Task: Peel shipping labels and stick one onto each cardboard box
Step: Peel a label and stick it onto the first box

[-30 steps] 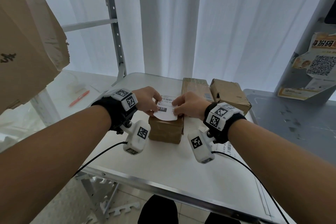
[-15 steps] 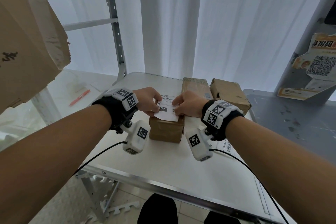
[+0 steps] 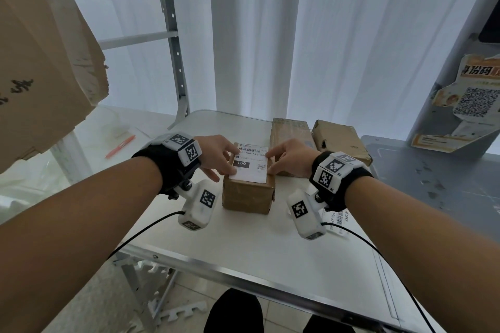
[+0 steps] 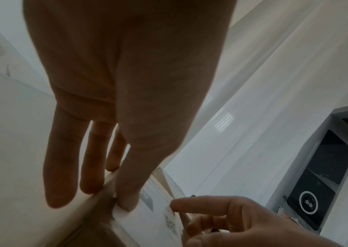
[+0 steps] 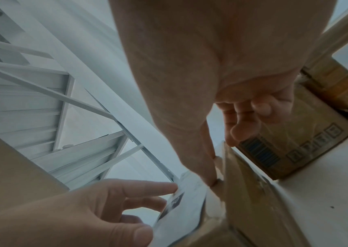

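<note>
A white shipping label (image 3: pixel 250 163) lies flat on the top face of a small cardboard box (image 3: pixel 247 194) standing near the middle of a white table (image 3: pixel 243 246). The left hand (image 3: pixel 216 155) comes in from nine o'clock, its fingers (image 4: pixel 124 183) extended and relaxed, the tips pressing the label's left edge; nothing is clasped. The right hand (image 3: pixel 290 158) comes in from three o'clock, forefinger straight and touching the label's right edge, the other fingers loosely bent beside the box; it holds nothing either. In the right wrist view the label (image 5: pixel 181 207) curls a little where it meets the box's edge.

At one o'clock from the labelled box, two more cardboard boxes stand side by side: a flat one (image 3: pixel 289 130) just behind the right hand and a battered one (image 3: pixel 338 138) beyond it, toward two o'clock. At four o'clock, partly hidden under the right wrist, a strip of labels (image 3: pixel 336 220) lies on the table. At ten o'clock an orange pen (image 3: pixel 120 146) rests on a neighbouring surface beside a metal shelving rack (image 3: pixel 173 43). White curtains (image 3: pixel 351 35) hang at twelve o'clock.
</note>
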